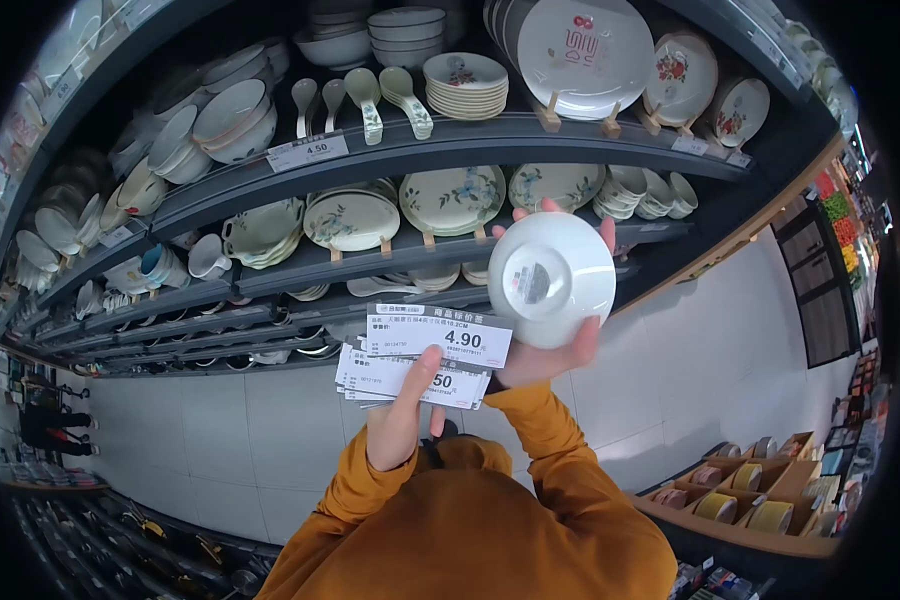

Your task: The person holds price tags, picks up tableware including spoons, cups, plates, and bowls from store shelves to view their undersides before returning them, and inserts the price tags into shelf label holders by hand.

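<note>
My left hand [403, 415] is closed round a fanned stack of white price labels [440, 338], thumb across the front. The top label reads 4.90, and one beneath ends in 50. In my right hand [560, 362] is a white bowl [580, 270], turned so its underside faces me. My fingers reach round its far rim and the thumb presses near its lower edge. A small printed sticker [528, 282] lies inside the foot ring. The labels' right end is close to the bowl's lower left side.
Dark shelves [530, 130] ahead carry stacked bowls [407, 38], patterned spoons [367, 100], and flowered plates [454, 198] on wooden stands. A 4.50 label [308, 151] sits on the shelf edge. At lower right stands a wooden display [770, 490] with rolls. People's legs [60, 430] show far left.
</note>
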The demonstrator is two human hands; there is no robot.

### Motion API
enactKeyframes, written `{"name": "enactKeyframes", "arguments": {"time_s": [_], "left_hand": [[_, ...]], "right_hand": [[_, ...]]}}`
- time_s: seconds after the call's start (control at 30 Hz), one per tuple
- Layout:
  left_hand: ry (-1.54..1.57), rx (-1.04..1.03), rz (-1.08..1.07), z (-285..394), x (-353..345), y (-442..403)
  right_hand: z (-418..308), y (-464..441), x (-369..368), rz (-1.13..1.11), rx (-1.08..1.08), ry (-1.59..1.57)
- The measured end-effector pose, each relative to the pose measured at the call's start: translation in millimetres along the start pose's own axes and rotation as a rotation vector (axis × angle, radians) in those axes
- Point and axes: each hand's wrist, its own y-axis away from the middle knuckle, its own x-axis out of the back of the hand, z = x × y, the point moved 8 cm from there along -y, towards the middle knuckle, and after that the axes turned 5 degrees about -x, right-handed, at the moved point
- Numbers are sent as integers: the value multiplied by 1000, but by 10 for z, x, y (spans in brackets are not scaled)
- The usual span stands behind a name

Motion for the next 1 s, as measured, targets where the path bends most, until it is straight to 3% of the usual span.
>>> {"name": "enactKeyframes", "arguments": {"time_s": [0.07,0.17,0.23,0.33,0.43,0.57,0.8,0.87,0.9,0.97,1.0], "left_hand": [[9,-6,13,-1,43,-14],[27,-23,29,18,87,-22],[38,-31,45,28,91,-26],[34,-47,35,38,93,-38],[50,-57,31,42,116,-52],[58,-83,60,65,193,-56],[69,-65,72,21,279,-95],[77,-37,78,-54,338,-130],[63,-60,93,-25,362,-147],[41,-102,117,9,387,-193],[21,-115,122,9,417,-214]], "right_hand": [[107,-310,-48,-185,96,220],[40,-848,-425,-424,507,983],[151,-1254,-585,-382,613,1267],[426,-1643,-858,-488,632,1574],[847,-2037,-848,-515,362,1909],[1235,-2232,-737,-583,261,2142],[1368,-2246,-585,-605,162,2085],[1124,-2023,-750,-543,640,1905],[870,-1764,-888,-592,669,1736],[545,-1247,-922,-728,457,1350],[614,-1036,-743,-786,63,1173]]}}
